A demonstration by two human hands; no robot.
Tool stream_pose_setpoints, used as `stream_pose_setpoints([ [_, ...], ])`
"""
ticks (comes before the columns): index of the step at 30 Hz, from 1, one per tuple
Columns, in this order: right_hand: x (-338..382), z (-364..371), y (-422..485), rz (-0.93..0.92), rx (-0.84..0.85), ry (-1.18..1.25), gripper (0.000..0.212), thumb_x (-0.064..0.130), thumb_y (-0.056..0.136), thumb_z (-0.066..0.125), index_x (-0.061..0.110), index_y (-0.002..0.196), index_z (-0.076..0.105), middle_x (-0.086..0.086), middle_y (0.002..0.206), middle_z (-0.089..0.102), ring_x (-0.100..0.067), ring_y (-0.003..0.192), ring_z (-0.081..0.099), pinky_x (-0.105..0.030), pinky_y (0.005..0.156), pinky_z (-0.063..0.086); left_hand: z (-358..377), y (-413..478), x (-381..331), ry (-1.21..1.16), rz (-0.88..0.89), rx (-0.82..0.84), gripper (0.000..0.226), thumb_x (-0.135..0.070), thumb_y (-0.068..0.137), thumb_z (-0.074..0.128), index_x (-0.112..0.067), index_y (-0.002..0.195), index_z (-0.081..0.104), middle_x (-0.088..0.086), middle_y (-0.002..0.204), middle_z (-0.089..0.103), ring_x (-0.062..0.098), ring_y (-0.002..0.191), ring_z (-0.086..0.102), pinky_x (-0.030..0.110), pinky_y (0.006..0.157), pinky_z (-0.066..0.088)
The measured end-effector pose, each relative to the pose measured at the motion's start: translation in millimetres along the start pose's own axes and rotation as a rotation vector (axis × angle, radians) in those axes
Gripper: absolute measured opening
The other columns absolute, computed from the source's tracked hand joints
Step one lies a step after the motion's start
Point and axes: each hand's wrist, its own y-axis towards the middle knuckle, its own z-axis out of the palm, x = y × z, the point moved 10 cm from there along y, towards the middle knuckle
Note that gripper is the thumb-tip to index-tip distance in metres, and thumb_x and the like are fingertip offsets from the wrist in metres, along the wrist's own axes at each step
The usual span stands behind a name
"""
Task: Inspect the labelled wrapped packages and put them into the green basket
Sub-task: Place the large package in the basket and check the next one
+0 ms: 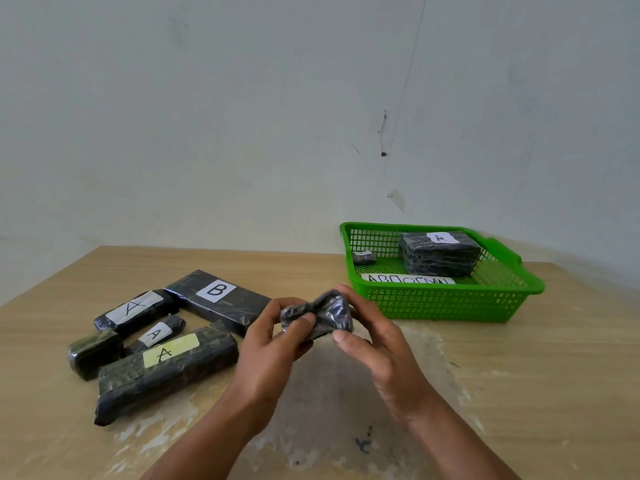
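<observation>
Left hand (273, 337) and right hand (374, 341) gripping small wrapped package (318, 317) above bench (519, 375).
Gripped at either end, long axis running left to right; green basket (450, 301) ahead and rightward, nearer right hand, two packages (438, 254) already inside.

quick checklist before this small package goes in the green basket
1. Grip on the small package by left hand and right hand: ok.
2. Its label read: cannot tell, creased and blurred.
3. Free floor in the green basket beside the large A package: ok.
4. Way from the hands to the basket free of other things: ok.
5. Wrapping intact: cannot tell.
</observation>
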Motion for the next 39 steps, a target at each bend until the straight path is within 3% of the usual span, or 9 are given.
stream_pose_setpoints([
  [4, -1.4, -14.0, 1.3, 0.004, -0.075, 0.021, 0.066, 0.02, 0.075, 0.067, 0.022, 0.141, 0.061, -0.007, 0.142, 0.059, 0.004, 0.116, 0.064, -0.01, 0.086, 0.052, -6.8, 4.0, 4.6, -0.186, -0.095, -0.037, 0.018, -0.013, 0.103, 0.052, -0.014, 0.111, 0.068, 0.011, 0.106, 0.078, 0.031, 0.11, 0.071, 0.054, 0.098, 0.056],
  [12, -9.8, -24.8, 2.7, 0.077, -0.185, 0.095, 0.048, 0.021, 0.077, 0.078, 0.041, 0.12, 0.07, 0.009, 0.118, 0.075, -0.014, 0.116, 0.07, -0.034, 0.094, 0.06, -0.2, 3.8, 7.8, -0.213, -0.111, -0.026, 0.019, -0.01, 0.107, 0.043, -0.014, 0.118, 0.058, 0.015, 0.116, 0.074, 0.028, 0.107, 0.07, 0.043, 0.088, 0.054],
  [14, -8.0, -28.2, 2.8, 0.054, -0.211, 0.033, 0.048, 0.015, 0.082, 0.082, 0.04, 0.121, 0.068, 0.006, 0.118, 0.074, -0.013, 0.115, 0.069, -0.03, 0.09, 0.061, -7.1, 4.2, 0.9, -0.108, -0.061, -0.08, 0.025, -0.009, 0.108, 0.046, -0.024, 0.122, 0.06, 0.012, 0.115, 0.073, 0.026, 0.106, 0.073, 0.039, 0.084, 0.058],
  [17, -3.8, -35.3, 2.0, 0.006, -0.264, -0.092, 0.053, 0.009, 0.086, 0.084, 0.037, 0.127, 0.064, 0.005, 0.122, 0.071, -0.011, 0.114, 0.069, -0.027, 0.089, 0.061, -11.3, 3.3, -6.0, 0.022, -0.005, -0.101, 0.02, -0.031, 0.106, 0.052, -0.033, 0.116, 0.069, 0.0, 0.113, 0.075, 0.018, 0.11, 0.07, 0.037, 0.086, 0.056],
  [20, 5.1, -34.2, 1.1, -0.059, -0.257, -0.191, 0.056, 0.024, 0.085, 0.086, 0.04, 0.132, 0.061, 0.002, 0.128, 0.066, -0.01, 0.117, 0.067, -0.026, 0.095, 0.059, -4.6, -0.6, -3.2, 0.017, -0.029, -0.026, 0.045, -0.063, 0.089, 0.063, -0.033, 0.122, 0.068, -0.006, 0.118, 0.075, 0.013, 0.111, 0.07, 0.041, 0.092, 0.057],
  [27, -0.1, -31.5, 5.0, 0.005, -0.212, 0.001, 0.055, 0.041, 0.087, 0.07, 0.034, 0.141, 0.062, 0.002, 0.134, 0.069, -0.017, 0.126, 0.065, -0.04, 0.106, 0.055, -8.7, 3.7, 1.1, 0.016, -0.008, -0.052, 0.03, -0.027, 0.092, 0.076, -0.021, 0.121, 0.068, 0.008, 0.116, 0.074, 0.018, 0.1, 0.076, 0.041, 0.096, 0.059],
  [30, -2.5, -24.8, 4.4, 0.059, -0.154, 0.13, 0.045, 0.028, 0.087, 0.067, 0.029, 0.132, 0.068, 0.005, 0.118, 0.078, -0.011, 0.112, 0.073, -0.029, 0.095, 0.058, -4.9, 3.3, -1.0, -0.007, 0.019, -0.014, 0.026, -0.018, 0.094, 0.073, -0.021, 0.119, 0.068, 0.009, 0.117, 0.073, 0.021, 0.101, 0.076, 0.041, 0.096, 0.058],
  [33, 0.2, -23.5, 3.3, 0.071, -0.146, 0.194, 0.04, 0.013, 0.09, 0.069, 0.021, 0.129, 0.069, 0.002, 0.114, 0.08, -0.016, 0.109, 0.075, -0.034, 0.094, 0.06, -3.4, 3.5, -2.7, -0.056, 0.026, 0.006, 0.022, -0.021, 0.093, 0.07, -0.019, 0.115, 0.069, 0.011, 0.114, 0.075, 0.023, 0.101, 0.076, 0.043, 0.095, 0.058],
  [39, -4.4, -26.0, 2.1, 0.1, -0.202, 0.237, 0.034, 0.02, 0.09, 0.078, 0.016, 0.123, 0.071, -0.008, 0.113, 0.079, -0.027, 0.108, 0.076, -0.041, 0.093, 0.062, -2.4, 3.4, -3.7, -0.051, 0.044, -0.003, 0.017, -0.022, 0.094, 0.071, -0.02, 0.11, 0.071, 0.009, 0.106, 0.078, 0.028, 0.101, 0.077, 0.049, 0.095, 0.058],
])
